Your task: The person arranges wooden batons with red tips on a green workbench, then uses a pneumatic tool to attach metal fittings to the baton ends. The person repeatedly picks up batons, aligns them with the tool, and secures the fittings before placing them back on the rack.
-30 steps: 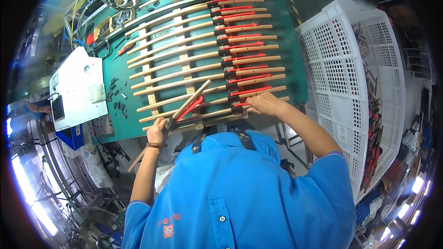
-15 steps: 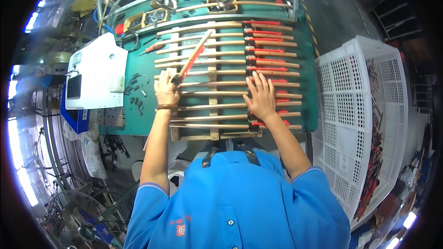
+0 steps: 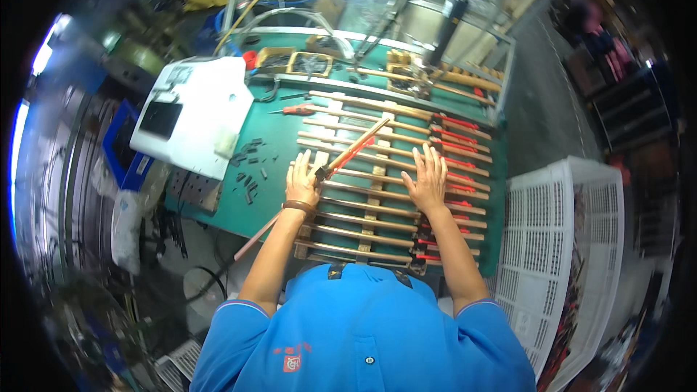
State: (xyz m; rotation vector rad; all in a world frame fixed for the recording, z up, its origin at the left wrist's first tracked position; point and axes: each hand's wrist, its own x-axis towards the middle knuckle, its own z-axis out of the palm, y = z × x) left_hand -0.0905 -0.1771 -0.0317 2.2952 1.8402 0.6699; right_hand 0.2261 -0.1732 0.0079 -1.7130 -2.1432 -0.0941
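A row of wooden sticks [image 3: 359, 215] lies side by side across a slatted wooden rack [image 3: 372, 199]. Each carries a black fitting and red piece [image 3: 459, 138] toward its right end. My left hand [image 3: 301, 183], with a brown bracelet at the wrist, is at the row's left ends. It grips one slanted stick [image 3: 374, 133] by its black fitting, with the red piece beyond the thumb. A pale stick end [image 3: 254, 239] shows below that forearm, seemingly of the same stick. My right hand [image 3: 428, 180] rests with spread fingers over the sticks beside the black fittings, grasping nothing.
Small black parts [image 3: 249, 183] are scattered on the green table [image 3: 279, 152]. A red-handled screwdriver [image 3: 296, 109] lies behind the row. A white housing [image 3: 196, 109] stands left; boxes of black parts [image 3: 308, 64] sit at the back. At right is a white perforated crate [image 3: 534, 210].
The whole view has shifted and turned, so the table appears lower and slanted. My right hand has moved a little farther along the row. The slanted stick stays with my left hand.
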